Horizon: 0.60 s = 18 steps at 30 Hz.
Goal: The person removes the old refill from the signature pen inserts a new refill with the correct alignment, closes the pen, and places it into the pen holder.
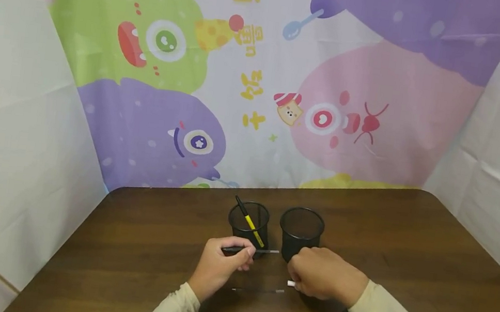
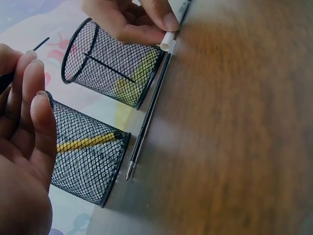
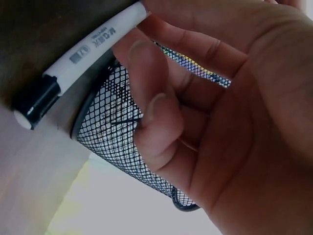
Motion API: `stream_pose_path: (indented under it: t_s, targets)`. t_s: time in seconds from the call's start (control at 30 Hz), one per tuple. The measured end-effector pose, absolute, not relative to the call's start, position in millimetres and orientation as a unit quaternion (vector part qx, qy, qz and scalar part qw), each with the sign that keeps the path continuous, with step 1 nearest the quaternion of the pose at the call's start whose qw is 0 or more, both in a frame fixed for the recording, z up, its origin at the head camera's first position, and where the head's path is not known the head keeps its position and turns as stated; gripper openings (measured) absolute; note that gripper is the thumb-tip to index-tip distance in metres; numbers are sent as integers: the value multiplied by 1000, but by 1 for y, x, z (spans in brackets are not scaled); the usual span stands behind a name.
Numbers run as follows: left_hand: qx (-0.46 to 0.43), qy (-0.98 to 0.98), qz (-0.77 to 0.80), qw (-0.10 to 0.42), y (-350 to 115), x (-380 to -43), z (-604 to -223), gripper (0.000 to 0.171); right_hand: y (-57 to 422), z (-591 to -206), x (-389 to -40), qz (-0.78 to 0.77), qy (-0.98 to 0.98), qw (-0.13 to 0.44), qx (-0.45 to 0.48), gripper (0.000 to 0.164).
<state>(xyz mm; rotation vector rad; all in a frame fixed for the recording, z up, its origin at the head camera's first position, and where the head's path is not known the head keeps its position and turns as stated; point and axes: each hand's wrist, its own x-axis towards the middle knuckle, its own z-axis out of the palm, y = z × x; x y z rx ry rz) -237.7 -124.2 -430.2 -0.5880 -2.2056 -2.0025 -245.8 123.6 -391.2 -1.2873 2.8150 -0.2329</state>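
Observation:
My left hand (image 1: 222,264) pinches a thin dark pen piece (image 1: 234,249) between thumb and fingers, a slim refill-like end with a clear tip pointing right. My right hand (image 1: 326,274) grips a white pen barrel (image 3: 95,46) with small printed marks and a black end; its white open end (image 2: 167,41) shows past the fingertips. A pen refill (image 2: 149,112) with a dark ink tube and a metal point lies on the table between the hands, its clear end near the barrel. Much of the left-hand piece is hidden by the fingers.
Two black mesh pen cups stand just beyond the hands. The left cup (image 1: 249,213) holds a yellow-and-black pen (image 1: 249,221); in the right cup (image 1: 302,222) a thin dark line shows through the mesh. A cartoon-printed cloth (image 1: 249,161) hangs behind the brown table (image 1: 149,248).

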Motion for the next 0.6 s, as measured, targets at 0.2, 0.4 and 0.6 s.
stream_pose_path:
  t_s: [0.2,0.4,0.6]
  targets:
    - [-188,-726,-659,50,-124,-237,-430,22,122,-391,-245,-58,906,24,-418,37]
    - [-186,-725,-662,49,-125,-238,-431,20,123,-387,-246,-92,901,24,-423,27]
    - [-189,-724,-660,61,-125,-239,-430,22,123,-382,-248,-110,893,-8,-436,25]
